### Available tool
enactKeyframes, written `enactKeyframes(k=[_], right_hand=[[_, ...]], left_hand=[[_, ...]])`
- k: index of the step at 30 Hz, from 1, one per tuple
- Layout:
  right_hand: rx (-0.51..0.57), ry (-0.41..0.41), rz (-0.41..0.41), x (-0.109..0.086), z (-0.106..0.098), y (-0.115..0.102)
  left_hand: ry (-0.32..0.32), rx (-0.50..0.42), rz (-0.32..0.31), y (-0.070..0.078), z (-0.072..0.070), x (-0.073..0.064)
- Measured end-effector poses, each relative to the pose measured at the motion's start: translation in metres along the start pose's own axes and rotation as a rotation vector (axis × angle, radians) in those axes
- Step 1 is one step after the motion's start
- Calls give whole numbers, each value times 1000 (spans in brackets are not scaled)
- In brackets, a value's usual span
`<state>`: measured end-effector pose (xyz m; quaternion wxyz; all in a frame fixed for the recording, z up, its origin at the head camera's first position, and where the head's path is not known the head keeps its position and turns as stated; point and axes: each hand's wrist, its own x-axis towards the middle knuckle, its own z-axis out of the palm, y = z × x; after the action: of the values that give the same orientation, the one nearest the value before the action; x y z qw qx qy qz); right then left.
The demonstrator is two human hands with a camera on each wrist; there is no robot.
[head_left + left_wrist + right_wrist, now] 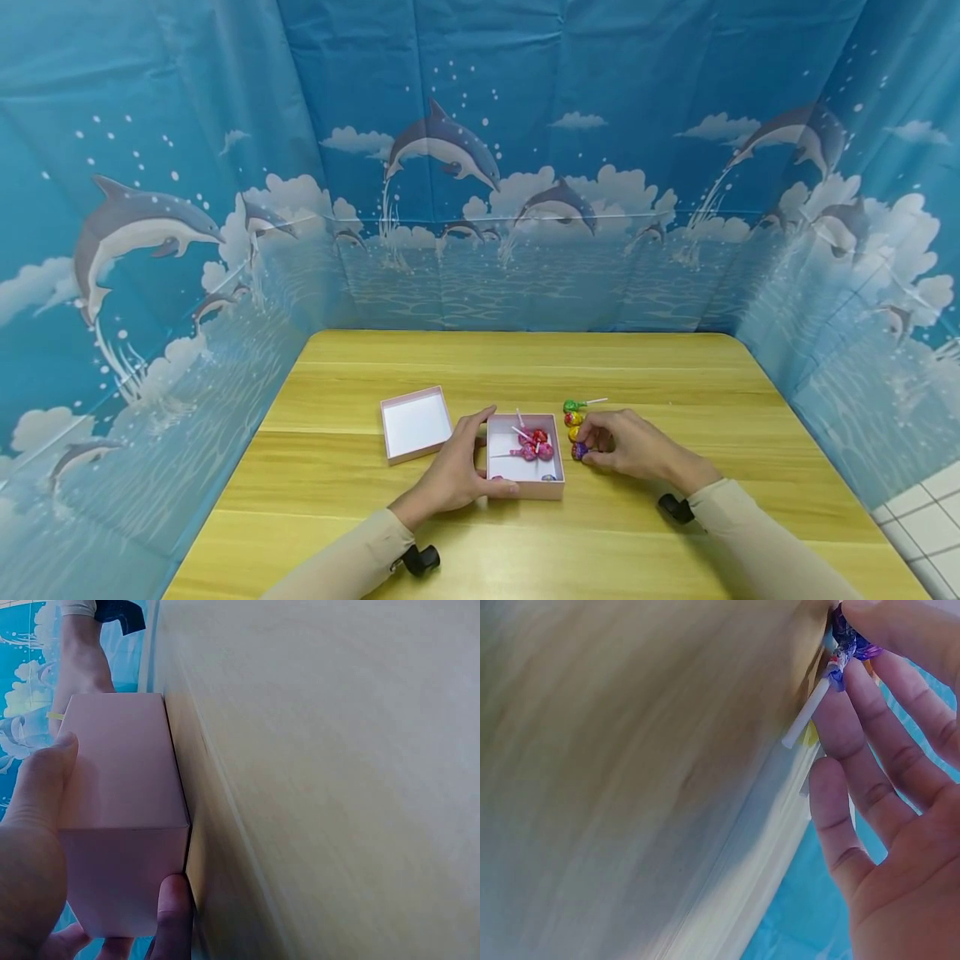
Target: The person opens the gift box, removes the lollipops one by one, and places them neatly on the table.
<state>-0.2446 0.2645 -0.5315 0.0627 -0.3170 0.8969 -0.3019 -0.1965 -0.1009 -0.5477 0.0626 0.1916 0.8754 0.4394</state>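
Note:
A pink box (540,492) with a white inside stands on the table and has several red and pink lollipops (529,451) in it. My left hand (454,471) grips the box at its left side, thumb along the front wall; the left wrist view shows the thumb and fingertips against the pink walls (120,765). Right of the box, my right hand (637,446) pinches a purple lollipop (579,451) by its wrapped head. In the right wrist view its white stick (807,714) points away from the fingers.
A box lid (417,423), white inside, lies left of the box. Beyond the purple lollipop, a green lollipop (574,406) and yellow ones (573,419) lie in a column, partly behind my right fingers. A dolphin-print curtain (525,283) surrounds the wooden table (360,358).

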Motion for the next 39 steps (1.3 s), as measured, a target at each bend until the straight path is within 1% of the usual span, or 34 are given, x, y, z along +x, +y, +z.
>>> enactKeyframes(k=[6,9,17,23,25,30,34,39], right_hand=[[-20,20,-12,-1,0,1],[-27,25,-4,-2,-1,1],[-112,63,-29,-4,-9,-2],[-166,87,-14,-3,-15,-10],[-178,88,-24,-2,-17,-13],[-168,85,-82,0,-20,-23],[-135,84,-134,2,-20,-35],[-123,85,-246,6,-16,-48]], left_hand=[[2,1,0,0,0,0],[1,-3,0,1,-1,0],[-2,-7,-4,0,0,0],[6,-13,0,-1,-1,0],[8,-13,2,-2,0,0],[14,-9,9,-2,0,0],[16,-12,10,-2,0,0],[13,-22,6,-1,0,1]])
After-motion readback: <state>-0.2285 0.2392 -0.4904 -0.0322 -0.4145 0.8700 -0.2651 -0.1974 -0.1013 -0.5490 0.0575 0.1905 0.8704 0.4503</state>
